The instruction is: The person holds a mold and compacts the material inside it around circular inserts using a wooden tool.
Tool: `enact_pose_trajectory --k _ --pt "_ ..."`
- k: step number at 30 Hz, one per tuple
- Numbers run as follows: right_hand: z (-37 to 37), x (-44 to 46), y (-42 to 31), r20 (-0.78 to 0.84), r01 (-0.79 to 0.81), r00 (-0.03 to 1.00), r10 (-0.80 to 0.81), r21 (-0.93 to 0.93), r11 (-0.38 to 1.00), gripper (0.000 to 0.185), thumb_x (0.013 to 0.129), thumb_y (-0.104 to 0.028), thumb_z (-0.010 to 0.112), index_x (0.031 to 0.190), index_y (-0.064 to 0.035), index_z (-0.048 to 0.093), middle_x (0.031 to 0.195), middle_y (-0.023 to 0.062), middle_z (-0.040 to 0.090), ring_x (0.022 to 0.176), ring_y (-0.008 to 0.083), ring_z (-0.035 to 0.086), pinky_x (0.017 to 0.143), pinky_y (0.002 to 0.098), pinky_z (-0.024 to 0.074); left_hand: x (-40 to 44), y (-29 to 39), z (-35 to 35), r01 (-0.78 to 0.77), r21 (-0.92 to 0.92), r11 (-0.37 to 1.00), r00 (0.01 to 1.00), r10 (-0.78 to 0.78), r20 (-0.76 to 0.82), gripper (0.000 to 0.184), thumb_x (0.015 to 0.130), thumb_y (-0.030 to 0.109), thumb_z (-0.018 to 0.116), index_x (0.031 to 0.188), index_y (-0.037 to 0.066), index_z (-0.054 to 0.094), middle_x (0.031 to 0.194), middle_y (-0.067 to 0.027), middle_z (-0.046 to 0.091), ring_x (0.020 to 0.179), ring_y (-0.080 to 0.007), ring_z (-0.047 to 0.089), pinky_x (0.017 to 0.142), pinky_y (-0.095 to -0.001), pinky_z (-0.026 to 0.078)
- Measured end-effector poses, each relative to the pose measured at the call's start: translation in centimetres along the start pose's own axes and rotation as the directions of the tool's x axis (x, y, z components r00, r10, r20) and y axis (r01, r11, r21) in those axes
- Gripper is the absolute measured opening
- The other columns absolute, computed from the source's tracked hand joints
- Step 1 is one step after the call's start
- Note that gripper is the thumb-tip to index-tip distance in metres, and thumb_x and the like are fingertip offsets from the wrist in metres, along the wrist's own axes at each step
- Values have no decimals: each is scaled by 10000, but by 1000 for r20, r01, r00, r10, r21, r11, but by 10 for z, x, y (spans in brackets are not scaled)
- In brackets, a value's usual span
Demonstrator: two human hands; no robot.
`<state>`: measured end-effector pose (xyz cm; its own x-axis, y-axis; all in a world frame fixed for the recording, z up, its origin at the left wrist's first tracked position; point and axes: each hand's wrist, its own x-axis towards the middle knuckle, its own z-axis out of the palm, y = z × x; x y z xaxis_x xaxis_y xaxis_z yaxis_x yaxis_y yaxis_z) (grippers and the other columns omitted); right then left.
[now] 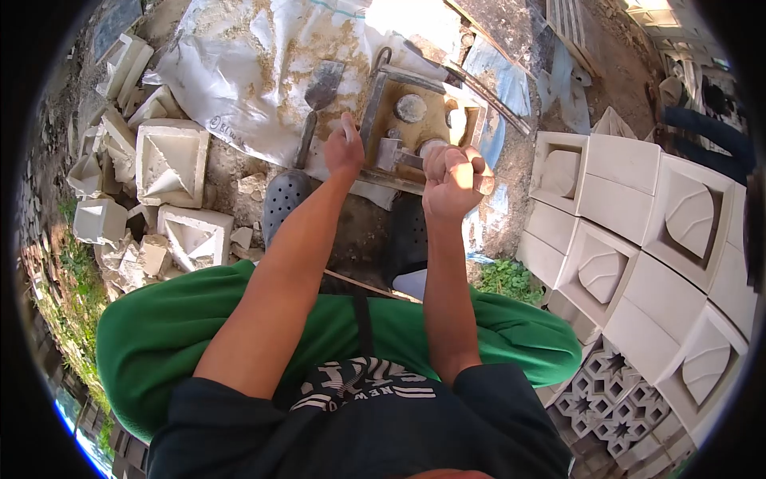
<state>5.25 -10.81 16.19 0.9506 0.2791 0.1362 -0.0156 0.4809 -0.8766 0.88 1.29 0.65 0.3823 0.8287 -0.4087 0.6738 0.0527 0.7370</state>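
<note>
My left hand (345,150) is beside the left rim of a rectangular mould frame (371,112), one digit stretched upward; its other fingers are mostly hidden. Closed in a fist over the frame's near right part, my right hand (455,180) grips a hand tool (389,153) with a pale, flat head and a short shank. Packed sandy material (431,120) fills the frame, and whitish round shapes (411,108) show in it. Left of my left hand, a trowel (323,86) lies on a white sheet, its blade pointing away from me.
The white plastic sheet (239,72) spreads ahead, dusted with sand. Broken and whole cast blocks (171,164) are piled at left. Stacked pale blocks (614,195) stand at right, above star-patterned lattice blocks (614,399). Long thin bars (491,96) lie beyond the frame.
</note>
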Motion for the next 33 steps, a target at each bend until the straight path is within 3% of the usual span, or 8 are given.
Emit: enact_pose_trajectory --k 4,10,14,20,22,26,31,33 --pt "-8 -15 48 -15 -25 1000 22 -209 978 369 812 26 459 545 -111 244 464 7 289 400 101 246 394 287 220 -1 -5 1 19 6 1000 998 -19 51 731 958 571 257 858 -10 688 879 -272 651 883 -463 594 795 -523 435" --pt "-4 0 1 16 -16 1000 16 34 999 335 819 7 441 557 -104 264 435 20 295 391 108 225 395 294 225 2 -13 8 -30 -14 999 999 30 -33 739 959 570 254 817 -16 681 850 -278 642 853 -472 589 768 -531 424" --pt "6 -10 35 -18 -21 1000 18 -155 988 351 808 45 447 561 -94 240 454 14 287 395 108 249 397 290 226 -2 -9 6 -13 -34 999 1000 14 14 735 960 568 253 810 -12 681 856 -282 640 864 -475 586 766 -528 423" --pt "8 0 -13 9 4 1000 -4 -57 998 374 802 64 459 555 -107 235 465 1 294 411 92 262 394 288 205 -2 -9 2 24 28 999 999 -25 20 730 956 574 262 815 -11 675 838 -265 646 859 -471 586 764 -524 425" --pt "-4 -3 9 38 78 997 -70 -322 943 380 804 78 464 555 -102 242 487 -7 304 425 86 265 400 288 210 0 -10 5 -7 -20 1000 1000 7 4 722 956 575 264 820 -4 674 847 -261 646 865 -463 589 769 -520 429" --pt "4 -7 28 -25 -84 996 81 -210 974 350 778 29 564 524 -38 332 508 -38 331 494 37 311 434 270 258 1 4 1 8 -33 999 1000 -8 10 713 956 577 266 840 12 686 877 -261 648 891 -458 590 784 -516 434" --pt "-1 0 3 238 90 971 -24 -271 958 270 748 26 558 538 5 389 500 -16 375 473 60 321 438 277 265 -3 -4 0 -6 8 1000 1000 6 11 703 955 578 271 832 26 689 868 -248 653 874 -456 596 771 -520 436" --pt "-7 5 26 281 -55 939 199 -448 892 237 743 22 540 544 21 412 499 3 398 465 77 325 441 282 271 -3 -3 0 16 4 1000 1000 -17 10 700 957 573 271 821 22 681 857 -247 650 864 -456 596 763 -521 434"
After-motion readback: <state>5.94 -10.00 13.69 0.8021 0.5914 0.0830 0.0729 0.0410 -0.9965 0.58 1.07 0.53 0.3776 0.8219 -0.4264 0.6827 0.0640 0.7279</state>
